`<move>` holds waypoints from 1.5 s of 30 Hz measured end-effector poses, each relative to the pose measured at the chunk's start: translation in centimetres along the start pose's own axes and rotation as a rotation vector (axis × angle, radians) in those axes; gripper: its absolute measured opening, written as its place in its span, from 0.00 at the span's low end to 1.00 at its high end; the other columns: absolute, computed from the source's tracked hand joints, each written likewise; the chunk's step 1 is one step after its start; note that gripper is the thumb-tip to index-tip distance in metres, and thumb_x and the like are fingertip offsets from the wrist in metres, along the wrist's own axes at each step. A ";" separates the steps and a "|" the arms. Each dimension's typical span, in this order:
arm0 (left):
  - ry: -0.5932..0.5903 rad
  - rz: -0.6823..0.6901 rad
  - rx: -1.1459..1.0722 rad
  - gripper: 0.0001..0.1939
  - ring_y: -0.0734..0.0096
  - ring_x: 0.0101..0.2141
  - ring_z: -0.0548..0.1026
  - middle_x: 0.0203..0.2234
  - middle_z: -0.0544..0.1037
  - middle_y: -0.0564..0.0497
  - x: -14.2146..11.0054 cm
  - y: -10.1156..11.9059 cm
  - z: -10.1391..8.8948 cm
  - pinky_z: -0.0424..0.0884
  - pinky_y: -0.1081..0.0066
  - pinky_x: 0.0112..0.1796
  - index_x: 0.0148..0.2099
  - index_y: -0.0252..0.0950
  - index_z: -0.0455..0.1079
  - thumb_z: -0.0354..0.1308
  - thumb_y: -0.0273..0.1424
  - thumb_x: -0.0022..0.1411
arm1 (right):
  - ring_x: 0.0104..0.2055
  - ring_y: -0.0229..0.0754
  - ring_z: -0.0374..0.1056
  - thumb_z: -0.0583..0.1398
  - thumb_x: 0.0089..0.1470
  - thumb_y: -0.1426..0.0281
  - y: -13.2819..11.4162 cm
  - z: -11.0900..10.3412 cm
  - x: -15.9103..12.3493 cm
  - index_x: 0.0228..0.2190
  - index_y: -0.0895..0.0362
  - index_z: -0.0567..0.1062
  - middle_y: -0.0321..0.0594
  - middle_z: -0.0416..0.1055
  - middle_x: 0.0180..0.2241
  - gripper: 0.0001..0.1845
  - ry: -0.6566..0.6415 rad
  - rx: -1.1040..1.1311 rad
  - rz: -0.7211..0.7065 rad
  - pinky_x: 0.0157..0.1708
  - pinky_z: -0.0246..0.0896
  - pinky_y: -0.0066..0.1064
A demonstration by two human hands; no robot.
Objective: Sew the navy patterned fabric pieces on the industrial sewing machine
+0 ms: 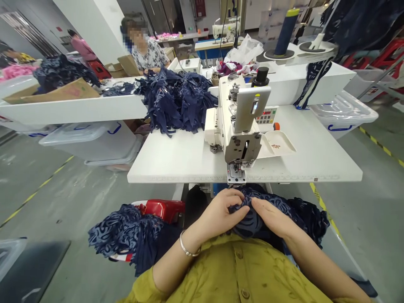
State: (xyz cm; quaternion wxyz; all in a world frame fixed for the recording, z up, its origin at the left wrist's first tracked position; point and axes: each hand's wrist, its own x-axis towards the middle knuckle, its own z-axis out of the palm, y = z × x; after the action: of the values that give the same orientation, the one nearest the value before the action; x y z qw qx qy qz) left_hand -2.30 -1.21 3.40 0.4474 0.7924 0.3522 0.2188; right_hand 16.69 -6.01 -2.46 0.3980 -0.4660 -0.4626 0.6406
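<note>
Low in the middle of the frame, your left hand point(221, 212) pinches a fold of the navy patterned fabric piece point(252, 219), fingers closed on its edge, while your right hand point(273, 219) lies flat on the cloth with fingers together, pressing it down rather than gripping. The piece rests in your lap, just below the front edge of the white counter point(176, 160) and directly under the sewing machine point(240, 126) head, probably so that it sits close to the presser foot. Its long axis runs roughly left to right across the frame, and the pinched edge points up toward the machine. At lower left, more navy cloth point(126, 235) drapes over a red stool point(164, 208); a heap of navy strips point(176, 101) sits on the counter, upper centre.
</note>
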 end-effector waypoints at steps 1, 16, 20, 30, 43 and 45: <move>0.011 0.049 0.085 0.12 0.67 0.41 0.72 0.39 0.74 0.47 0.2 0.4 0.0 0.66 0.68 0.45 0.28 0.34 0.65 0.54 0.33 0.63 | 0.39 0.45 0.69 0.55 0.58 0.49 -0.3 0.2 0.1 0.44 0.56 0.77 0.41 0.76 0.37 0.26 0.066 0.056 -0.027 0.43 0.66 0.36; 0.263 0.206 0.666 0.20 0.68 0.43 0.75 0.54 0.69 0.43 1.9 -3.6 1.7 0.73 0.68 0.46 0.57 0.36 0.63 0.42 0.21 0.67 | 0.32 0.40 0.66 0.58 0.55 0.60 -2.2 -2.1 8.8 0.36 0.55 0.73 0.36 0.71 0.30 0.13 0.403 -0.235 -0.342 0.37 0.62 0.31; 0.197 0.260 0.919 0.25 0.66 0.43 0.75 0.57 0.68 0.40 1.3 -4.5 2.0 0.74 0.66 0.46 0.62 0.31 0.59 0.40 0.17 0.64 | 0.43 0.47 0.69 0.57 0.53 0.63 -3.0 -2.2 9.7 0.38 0.56 0.76 0.42 0.74 0.40 0.13 0.433 -0.422 -0.373 0.45 0.63 0.38; 0.270 0.175 1.025 0.24 0.67 0.43 0.76 0.55 0.70 0.37 1.8 -3.6 3.4 0.74 0.68 0.47 0.61 0.26 0.58 0.37 0.17 0.65 | 0.50 0.52 0.68 0.56 0.51 0.65 -3.9 -2.4 10.7 0.45 0.57 0.75 0.47 0.73 0.48 0.20 0.436 -0.532 -0.463 0.51 0.62 0.45; 0.286 0.167 1.036 0.25 0.69 0.37 0.76 0.54 0.70 0.35 2.0 -3.7 4.0 0.74 0.69 0.43 0.62 0.24 0.57 0.36 0.17 0.65 | 0.52 0.53 0.67 0.55 0.53 0.65 -4.2 -2.4 10.9 0.46 0.59 0.73 0.48 0.72 0.50 0.20 0.401 -0.520 -0.489 0.52 0.62 0.45; 0.286 0.167 1.042 0.25 0.68 0.36 0.76 0.54 0.70 0.34 2.0 -3.7 4.0 0.75 0.69 0.41 0.62 0.24 0.57 0.36 0.17 0.65 | 0.51 0.53 0.67 0.55 0.53 0.65 -4.1 -2.5 11.0 0.46 0.58 0.73 0.49 0.72 0.50 0.20 0.397 -0.531 -0.478 0.52 0.61 0.46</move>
State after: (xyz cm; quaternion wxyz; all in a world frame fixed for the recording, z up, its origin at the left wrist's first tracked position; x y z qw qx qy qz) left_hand 0.35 -0.59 -1.77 -0.0755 0.8967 0.4073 0.1558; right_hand 16.67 5.94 -1.37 0.4833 -0.5464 -0.6214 0.2860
